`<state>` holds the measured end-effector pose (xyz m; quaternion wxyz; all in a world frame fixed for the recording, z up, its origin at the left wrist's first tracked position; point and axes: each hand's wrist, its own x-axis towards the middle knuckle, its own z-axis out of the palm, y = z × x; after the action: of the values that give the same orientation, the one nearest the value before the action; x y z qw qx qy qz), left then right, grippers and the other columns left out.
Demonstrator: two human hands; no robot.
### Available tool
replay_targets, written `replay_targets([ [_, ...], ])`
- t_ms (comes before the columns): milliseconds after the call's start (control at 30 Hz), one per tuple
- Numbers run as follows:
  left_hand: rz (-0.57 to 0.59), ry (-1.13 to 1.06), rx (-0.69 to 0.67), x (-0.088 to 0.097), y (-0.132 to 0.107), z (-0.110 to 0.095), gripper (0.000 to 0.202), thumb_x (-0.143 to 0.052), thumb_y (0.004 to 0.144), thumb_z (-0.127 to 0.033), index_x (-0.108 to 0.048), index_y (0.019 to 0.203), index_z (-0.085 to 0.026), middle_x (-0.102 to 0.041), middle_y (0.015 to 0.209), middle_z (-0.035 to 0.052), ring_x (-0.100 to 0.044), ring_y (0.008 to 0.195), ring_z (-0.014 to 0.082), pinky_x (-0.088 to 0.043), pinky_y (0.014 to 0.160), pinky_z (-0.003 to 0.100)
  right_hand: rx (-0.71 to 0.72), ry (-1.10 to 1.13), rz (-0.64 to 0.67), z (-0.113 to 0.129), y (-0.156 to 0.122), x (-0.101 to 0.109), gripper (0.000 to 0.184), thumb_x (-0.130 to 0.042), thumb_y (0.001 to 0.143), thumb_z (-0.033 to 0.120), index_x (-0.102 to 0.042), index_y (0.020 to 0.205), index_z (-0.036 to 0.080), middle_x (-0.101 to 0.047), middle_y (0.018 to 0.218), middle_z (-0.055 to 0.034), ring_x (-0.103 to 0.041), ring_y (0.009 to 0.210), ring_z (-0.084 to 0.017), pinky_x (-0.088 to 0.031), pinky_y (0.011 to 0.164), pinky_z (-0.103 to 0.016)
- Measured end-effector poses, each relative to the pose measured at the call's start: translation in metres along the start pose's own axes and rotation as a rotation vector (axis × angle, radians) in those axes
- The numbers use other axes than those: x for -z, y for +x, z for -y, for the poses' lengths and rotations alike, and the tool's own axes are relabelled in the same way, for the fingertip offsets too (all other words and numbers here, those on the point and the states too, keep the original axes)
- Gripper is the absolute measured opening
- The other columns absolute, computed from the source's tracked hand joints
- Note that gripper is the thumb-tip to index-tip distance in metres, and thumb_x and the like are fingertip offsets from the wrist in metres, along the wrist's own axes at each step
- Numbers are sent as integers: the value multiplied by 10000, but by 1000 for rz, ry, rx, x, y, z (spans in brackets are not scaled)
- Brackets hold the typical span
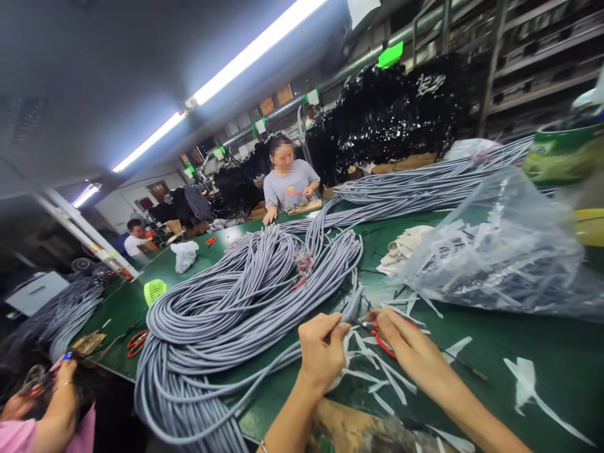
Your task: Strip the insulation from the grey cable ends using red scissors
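My left hand (pixel 323 347) is closed around the end of a grey cable (pixel 352 308) at the near edge of the green table (pixel 495 343). My right hand (pixel 408 343) grips a red-handled cutting tool (pixel 380 336) right beside that cable end. A big looped bundle of grey cables (pixel 236 302) lies to the left of both hands. Cut white strips (pixel 377 371) are scattered under and around my hands.
A clear plastic bag of white scraps (pixel 500 251) lies at the right. More grey cables (pixel 425 182) stretch to the far right. A person in a grey shirt (pixel 289 179) works across the table. Another person's arm (pixel 51 402) is at the lower left. Red scissors (pixel 138 343) and a green basket (pixel 155 290) lie at left.
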<state>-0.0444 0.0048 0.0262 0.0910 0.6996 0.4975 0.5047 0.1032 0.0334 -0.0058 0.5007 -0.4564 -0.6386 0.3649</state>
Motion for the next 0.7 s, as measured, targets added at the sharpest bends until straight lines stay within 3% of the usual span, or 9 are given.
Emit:
replay_targets([
  [67, -26, 39, -44, 0, -1, 3, 235, -490, 822, -210, -705, 750, -148, -619, 579, 60, -514, 528, 152, -400, 531, 253, 37, -89, 66, 6, -6, 1, 513, -399, 754, 663, -683, 788, 237, -716, 773, -68, -661, 726, -230, -512, 624, -301],
  [167, -31, 87, -113, -2, -4, 6, 238, -467, 835, -176, -704, 815, -154, -663, 641, 80, -564, 573, 164, -446, 562, 259, 14, -75, 110, 15, -11, 0, 544, -427, 733, 658, -719, 803, 205, -727, 848, -95, -670, 752, -255, -526, 693, -334],
  [367, -4, 184, -223, -5, -6, 7, 243, -450, 853, -148, -693, 865, -140, -681, 651, 90, -595, 569, 162, -474, 557, 255, -30, -48, 97, 22, -10, 0, 577, -396, 725, 672, -726, 740, 199, -725, 754, -78, -664, 694, -245, -533, 652, -320],
  [533, 1, 191, -224, -5, -6, 6, 250, -443, 859, -147, -692, 878, -156, -693, 657, 86, -612, 588, 165, -490, 577, 259, -54, -6, 131, 23, -9, -1, 605, -384, 720, 693, -725, 692, 195, -702, 662, -70, -633, 620, -234, -517, 589, -322],
  [700, -10, 179, -231, -5, -5, 3, 259, -438, 863, -151, -696, 867, -164, -694, 638, 77, -616, 572, 163, -491, 567, 252, -99, 120, 154, 22, -8, -4, 627, -417, 690, 733, -712, 627, 183, -680, 649, -71, -612, 659, -225, -498, 643, -308],
])
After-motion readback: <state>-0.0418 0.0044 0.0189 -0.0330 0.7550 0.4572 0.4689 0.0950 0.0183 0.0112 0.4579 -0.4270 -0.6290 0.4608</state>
